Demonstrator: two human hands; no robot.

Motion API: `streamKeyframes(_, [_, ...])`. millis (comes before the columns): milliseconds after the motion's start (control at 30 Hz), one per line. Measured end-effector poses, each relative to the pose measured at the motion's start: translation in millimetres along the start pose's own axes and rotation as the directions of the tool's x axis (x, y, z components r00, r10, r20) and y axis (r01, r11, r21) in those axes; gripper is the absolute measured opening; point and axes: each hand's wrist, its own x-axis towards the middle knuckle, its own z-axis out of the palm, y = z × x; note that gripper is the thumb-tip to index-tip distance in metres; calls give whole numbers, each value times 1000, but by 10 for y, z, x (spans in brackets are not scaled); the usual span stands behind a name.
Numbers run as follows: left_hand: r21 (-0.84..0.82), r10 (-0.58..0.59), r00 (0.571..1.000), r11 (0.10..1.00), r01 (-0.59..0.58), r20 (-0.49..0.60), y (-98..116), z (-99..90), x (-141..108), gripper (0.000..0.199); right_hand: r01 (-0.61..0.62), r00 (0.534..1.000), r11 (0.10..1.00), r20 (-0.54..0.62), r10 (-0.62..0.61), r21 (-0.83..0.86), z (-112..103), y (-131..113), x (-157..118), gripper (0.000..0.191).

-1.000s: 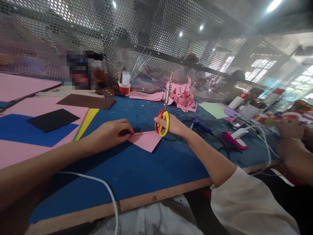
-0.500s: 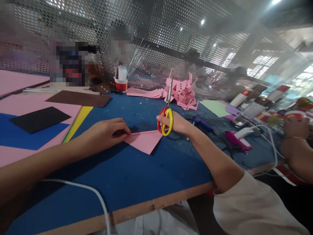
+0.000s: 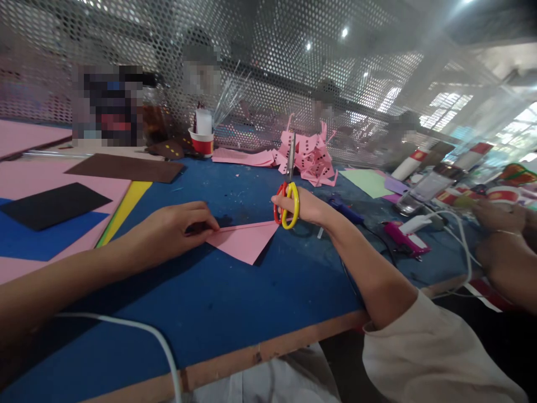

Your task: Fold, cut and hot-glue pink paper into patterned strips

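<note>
My left hand pinches the left corner of a pink sheet of paper, with thumb and fingertips together. The sheet has a narrow fold along its far edge, and its near corner points towards me. In my right hand is a pair of scissors with red and yellow handles, its blades together and pointing away from me. The same hand is at the sheet's right end; its fingertips are partly hidden behind the handles, so I cannot tell how firmly they touch the paper.
Pink cut pieces lie at the back by the perforated metal screen. A blue glue gun and a magenta one are on the right, with cables. Coloured sheets cover the left. A co-worker's hand is far right.
My right hand with the scissors has slid slightly right along the paper. The left hand keeps its pinch on the corner. The whole view has shifted a little.
</note>
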Motion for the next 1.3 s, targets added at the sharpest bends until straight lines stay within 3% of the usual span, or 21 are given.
streamKeyframes(633, [12, 16, 1000, 1000, -17, 7, 29, -28, 9, 23, 55, 998, 991, -18, -57, -120, -32, 3, 8, 36])
streamKeyframes(967, [134, 68, 997, 989, -70, 18, 45, -71, -192, 34, 71, 996, 989, -48, -78, -126, 27, -49, -11, 37])
streamKeyframes(1100, [157, 55, 998, 986, -56, 8, 46, -54, -204, 34, 102, 991, 994, -91, -99, 27, 147, -176, -48, 36])
streamKeyframes(1200, [136, 72, 997, 988, -72, -2, 1, -50, -199, 32, 172, 984, 962, -93, -155, 214, 328, -317, -43, 38])
streamKeyframes(1300, [100, 78, 997, 992, -77, -11, -41, -52, -197, 30, 234, 972, 932, -72, -223, 276, 543, -439, 24, 38])
